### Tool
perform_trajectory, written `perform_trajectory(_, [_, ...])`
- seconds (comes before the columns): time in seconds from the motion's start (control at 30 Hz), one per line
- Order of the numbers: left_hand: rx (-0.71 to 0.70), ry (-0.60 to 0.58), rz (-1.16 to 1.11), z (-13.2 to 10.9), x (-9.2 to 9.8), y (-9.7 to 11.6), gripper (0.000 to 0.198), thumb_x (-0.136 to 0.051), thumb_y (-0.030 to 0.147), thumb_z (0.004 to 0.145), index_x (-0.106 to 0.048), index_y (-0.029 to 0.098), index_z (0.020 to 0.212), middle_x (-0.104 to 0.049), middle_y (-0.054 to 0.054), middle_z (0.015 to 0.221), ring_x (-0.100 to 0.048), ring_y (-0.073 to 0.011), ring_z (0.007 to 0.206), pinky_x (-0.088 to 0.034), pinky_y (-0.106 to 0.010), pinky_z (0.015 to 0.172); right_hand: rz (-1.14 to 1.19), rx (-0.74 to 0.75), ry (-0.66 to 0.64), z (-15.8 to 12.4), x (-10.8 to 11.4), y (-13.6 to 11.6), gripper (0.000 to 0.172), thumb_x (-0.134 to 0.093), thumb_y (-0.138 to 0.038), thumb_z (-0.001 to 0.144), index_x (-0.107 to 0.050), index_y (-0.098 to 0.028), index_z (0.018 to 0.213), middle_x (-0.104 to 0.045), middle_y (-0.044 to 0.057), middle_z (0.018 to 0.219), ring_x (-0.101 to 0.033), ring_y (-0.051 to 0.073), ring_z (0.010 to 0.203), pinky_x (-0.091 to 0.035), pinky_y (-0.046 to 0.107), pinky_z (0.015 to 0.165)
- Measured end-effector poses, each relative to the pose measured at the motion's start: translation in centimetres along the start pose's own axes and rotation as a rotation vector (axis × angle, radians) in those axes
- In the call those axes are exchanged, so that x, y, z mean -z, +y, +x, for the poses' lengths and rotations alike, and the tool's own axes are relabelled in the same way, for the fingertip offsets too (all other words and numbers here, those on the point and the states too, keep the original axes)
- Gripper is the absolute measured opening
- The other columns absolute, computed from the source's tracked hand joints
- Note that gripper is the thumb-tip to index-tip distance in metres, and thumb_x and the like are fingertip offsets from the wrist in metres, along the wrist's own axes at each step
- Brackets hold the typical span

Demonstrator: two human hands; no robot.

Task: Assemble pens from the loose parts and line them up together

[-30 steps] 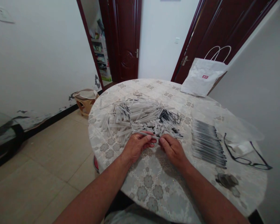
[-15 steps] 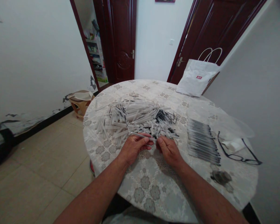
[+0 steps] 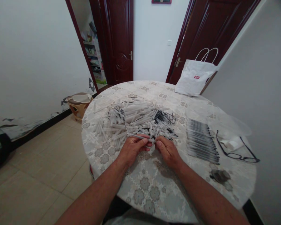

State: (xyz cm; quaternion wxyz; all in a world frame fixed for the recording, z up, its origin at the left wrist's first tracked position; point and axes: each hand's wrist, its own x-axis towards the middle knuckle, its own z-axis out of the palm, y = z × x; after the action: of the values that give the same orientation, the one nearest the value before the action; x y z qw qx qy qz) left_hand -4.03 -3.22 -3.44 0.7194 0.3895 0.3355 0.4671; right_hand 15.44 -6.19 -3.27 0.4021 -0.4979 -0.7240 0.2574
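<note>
My left hand (image 3: 132, 149) is closed around a slim translucent pen barrel (image 3: 136, 136), its far end pointing left over the pile. The fingers of my right hand (image 3: 168, 152) pinch together at the barrel's right end; whatever small part they grip is hidden. Just beyond both hands spreads a heap of whitish pen barrels (image 3: 137, 114) mixed with small white pieces and black parts (image 3: 162, 117). To the right of my right hand, a row of pens (image 3: 201, 140) with dark tips lies side by side.
Black-framed glasses (image 3: 239, 157) rest at the right, beside crumpled white paper (image 3: 235, 143) and clear plastic film. Nearer is a small dark lump (image 3: 221, 176). A white paper bag (image 3: 194, 78) stands at the back of the round, cloth-covered table (image 3: 146, 195). A stool (image 3: 78, 107) is on the floor at left.
My right hand has come slightly closer to my left at the barrel's end. The whole view has shifted a little; the pile and the row look the same.
</note>
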Motion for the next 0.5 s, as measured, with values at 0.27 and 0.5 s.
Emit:
perform_trajectory(0.27, [-0.007,0.0,0.008,0.18,0.27,-0.2,0.034,-0.085,0.035,0.076,-0.075,0.012,0.099,-0.078,-0.012,0.09,-0.074,-0.0215,0.078,-0.06,-0.032,0.069,-0.062,0.064,0.004,0.22,0.07,-0.22,0.028,-0.043,-0.036,0.104,-0.055,-0.022,0.083,-0.057,0.0,0.074,-0.055,0.016,0.07,-0.04,0.027,0.067])
perform_trajectory(0.5, [-0.023,0.019,0.023,0.28,0.23,-0.32,0.034,-0.085,0.036,0.076,-0.075,0.012,0.098,-0.077,-0.01,0.085,-0.074,-0.0205,0.076,-0.06,-0.031,0.067,-0.029,0.067,0.025,0.16,0.09,0.04,0.022,-0.048,-0.036,0.102,-0.056,-0.022,0.087,-0.055,-0.002,0.072,-0.052,0.015,0.066,-0.037,0.027,0.063])
